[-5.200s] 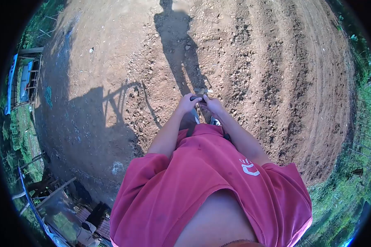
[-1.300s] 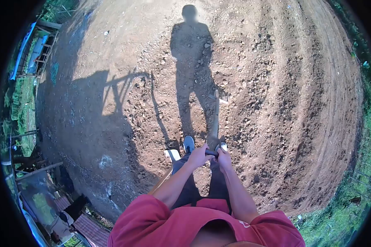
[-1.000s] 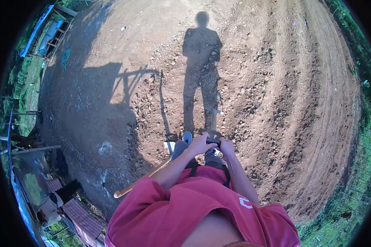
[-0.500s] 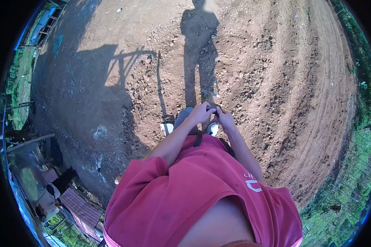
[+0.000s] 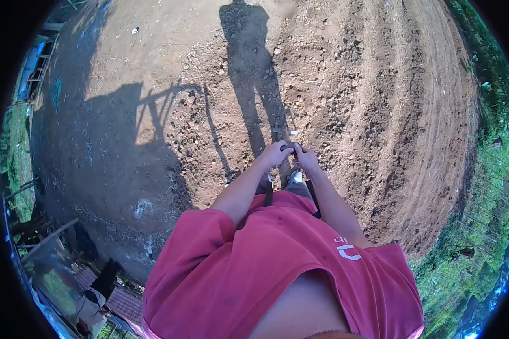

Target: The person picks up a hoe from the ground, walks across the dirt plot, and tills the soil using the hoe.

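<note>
Head view: shadow [image 5: 246, 51] beyond hands [image 5: 275, 155]

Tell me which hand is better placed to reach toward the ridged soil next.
Probably the right hand: it lies nearer the ridged soil, while the left hand would have to cross past it. Both seem to grip a dark object, so neither looks free.

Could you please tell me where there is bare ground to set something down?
Mostly bare: shaded soil left of the left hand, and furrowed soil between the right hand and the green plants. Crowded: around the dark object between the hands, and by the lower-left pole.
</note>
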Demonstrator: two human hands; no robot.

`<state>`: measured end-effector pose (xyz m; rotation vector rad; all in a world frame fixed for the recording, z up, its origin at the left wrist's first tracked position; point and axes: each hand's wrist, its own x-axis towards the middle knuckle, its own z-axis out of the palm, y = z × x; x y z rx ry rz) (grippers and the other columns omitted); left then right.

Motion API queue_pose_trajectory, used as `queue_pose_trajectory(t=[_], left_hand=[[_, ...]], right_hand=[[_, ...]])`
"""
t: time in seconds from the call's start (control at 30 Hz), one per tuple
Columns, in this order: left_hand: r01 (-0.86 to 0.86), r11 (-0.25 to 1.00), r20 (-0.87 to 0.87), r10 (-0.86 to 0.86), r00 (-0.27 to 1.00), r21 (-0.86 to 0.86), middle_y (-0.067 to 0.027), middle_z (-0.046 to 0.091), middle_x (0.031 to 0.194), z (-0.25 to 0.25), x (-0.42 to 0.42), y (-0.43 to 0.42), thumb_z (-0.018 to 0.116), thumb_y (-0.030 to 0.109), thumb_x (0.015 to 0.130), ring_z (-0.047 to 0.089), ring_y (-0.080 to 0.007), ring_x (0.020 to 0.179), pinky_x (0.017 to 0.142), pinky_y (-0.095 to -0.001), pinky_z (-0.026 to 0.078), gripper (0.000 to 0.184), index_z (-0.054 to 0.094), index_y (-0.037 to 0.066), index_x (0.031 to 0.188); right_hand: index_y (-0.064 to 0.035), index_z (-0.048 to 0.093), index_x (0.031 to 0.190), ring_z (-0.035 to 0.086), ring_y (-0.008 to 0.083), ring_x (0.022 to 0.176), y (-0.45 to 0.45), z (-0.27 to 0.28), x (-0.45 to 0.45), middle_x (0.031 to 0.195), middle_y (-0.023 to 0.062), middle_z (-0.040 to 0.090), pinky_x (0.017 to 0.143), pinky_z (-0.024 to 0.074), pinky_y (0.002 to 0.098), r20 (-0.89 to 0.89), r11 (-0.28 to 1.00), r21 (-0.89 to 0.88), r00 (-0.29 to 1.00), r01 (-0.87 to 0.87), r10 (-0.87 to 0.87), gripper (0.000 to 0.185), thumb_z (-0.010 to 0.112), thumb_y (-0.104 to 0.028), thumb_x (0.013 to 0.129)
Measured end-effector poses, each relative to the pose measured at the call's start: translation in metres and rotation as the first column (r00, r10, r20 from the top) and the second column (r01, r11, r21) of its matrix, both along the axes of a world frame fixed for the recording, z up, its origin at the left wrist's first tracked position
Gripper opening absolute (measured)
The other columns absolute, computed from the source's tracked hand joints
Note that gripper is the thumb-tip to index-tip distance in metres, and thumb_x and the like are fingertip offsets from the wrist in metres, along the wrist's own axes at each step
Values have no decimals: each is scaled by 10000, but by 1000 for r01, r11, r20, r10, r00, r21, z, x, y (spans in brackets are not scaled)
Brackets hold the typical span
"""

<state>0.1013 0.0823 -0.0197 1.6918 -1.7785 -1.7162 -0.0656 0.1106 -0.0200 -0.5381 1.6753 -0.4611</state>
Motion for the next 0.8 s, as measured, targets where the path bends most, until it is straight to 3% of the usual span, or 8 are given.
queue_pose_trajectory(t=[0.13, 0.17, 0.3, 0.43, 0.53, 0.57, 0.67, 0.8], left_hand=[[1, 1000, -13, -2, 1000, -13, -182, 700, 981, -8, -1, -10, 651, 440, 902, 692, -317, 904, 786, -389, 533, 428, 634, 81, 1134], [9, 998, -10, -10, 1000, -68, -189, 698, 975, -10, -2, -8, 648, 425, 909, 693, -318, 897, 780, -381, 536, 419, 633, 74, 1138], [33, 999, -15, -33, 999, -30, -197, 699, 989, -10, -1, 1, 648, 442, 908, 693, -335, 907, 793, -388, 537, 442, 632, 77, 1156], [81, 995, -11, -82, 997, -55, -196, 699, 994, -11, 1, -1, 629, 466, 915, 695, -336, 896, 780, -398, 540, 457, 626, 88, 1173], [6, 999, -14, -5, 1000, 36, -212, 696, 999, -5, 1, -12, 627, 477, 913, 694, -339, 913, 787, -400, 538, 480, 617, 85, 1190], [-40, 995, 26, 38, 999, 88, -223, 689, 1028, -4, -2, -18, 624, 519, 894, 670, -377, 979, 839, -426, 523, 532, 600, 69, 1177], [-36, 999, 83, 37, 996, -14, -232, 689, 1029, -18, -4, -35, 631, 548, 878, 670, -381, 984, 833, -427, 527, 581, 597, 51, 1179], [-76, 997, 144, 71, 987, 27, -184, 709, 938, -5, -4, -61, 622, 518, 902, 701, -317, 875, 764, -396, 539, 557, 618, 42, 1191]], right_hand=[[-26, 675, 1008, 599, 111, 669, -9, -2, 2, 806, 31, 631, 605, 535, 263, 71, 996, 14, 993, 90, -91, 411, 573, -423, 978], [-31, 670, 1025, 604, 113, 682, -12, -1, -1, 818, 30, 638, 610, 535, 263, 50, 997, 37, 997, 62, -64, 406, 569, -422, 980], [-41, 639, 1145, 606, 113, 711, -2, -8, -2, 853, 26, 644, 630, 537, 261, 64, 995, 72, 996, 65, -69, 383, 562, -383, 991], [-14, 593, 1252, 632, 124, 662, 0, 1, 6, 875, 82, 671, 550, 550, 289, -88, 995, -38, 992, 88, -91, 410, 595, -316, 976], [-43, 605, 1264, 644, 131, 664, -17, -1, 7, 849, 82, 680, 547, 548, 288, -44, 994, -62, 995, 87, -90, 404, 595, -322, 972], [-39, 644, 1209, 670, 150, 682, -24, 0, 3, 825, 99, 695, 568, 545, 296, -114, 997, -77, 993, -15, 6, 402, 591, -353, 964], [-29, 679, 1134, 691, 169, 682, -43, -25, -4, 808, 127, 707, 606, 547, 312, -213, 985, -108, 971, -132, 107, 418, 581, -394, 955], [10, 652, 1162, 706, 192, 664, -71, -47, -6, 799, 159, 711, 632, 551, 323, -237, 972, -114, 956, -204, 173, 499, 583, -432, 941]])
